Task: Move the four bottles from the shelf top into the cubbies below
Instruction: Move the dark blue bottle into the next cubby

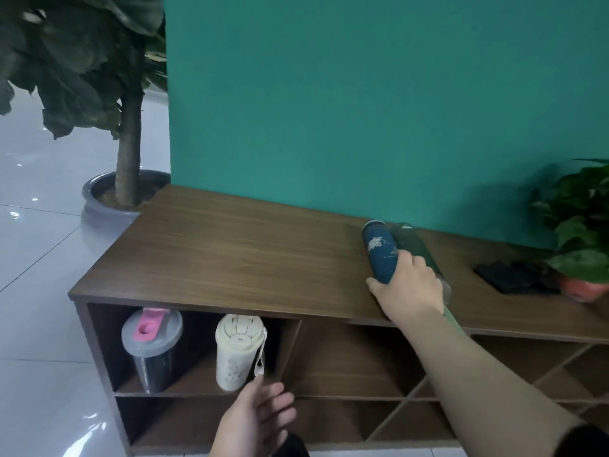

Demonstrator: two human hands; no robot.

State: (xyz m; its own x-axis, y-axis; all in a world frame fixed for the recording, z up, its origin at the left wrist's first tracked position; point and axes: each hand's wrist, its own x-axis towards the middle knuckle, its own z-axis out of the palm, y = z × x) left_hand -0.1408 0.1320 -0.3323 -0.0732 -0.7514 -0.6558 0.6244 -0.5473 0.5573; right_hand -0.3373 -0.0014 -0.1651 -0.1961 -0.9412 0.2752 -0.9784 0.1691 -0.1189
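Two bottles stowed, two on the shelf top.

Left hand (255, 418) loosely spread, empty, below the cream lidded bottle (238, 351); beside it in that top-left cubby (102, 344), a grey pink-capped tumbler (152, 347). Right hand (410, 286) grips the dark blue flowered flask (379, 250), touching a dark green flask (416, 246), apparently to lift.

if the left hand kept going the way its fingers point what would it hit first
Probably the cream bottle: the left hand points up toward its strap and base in the upper left cubby, though depth is unclear.
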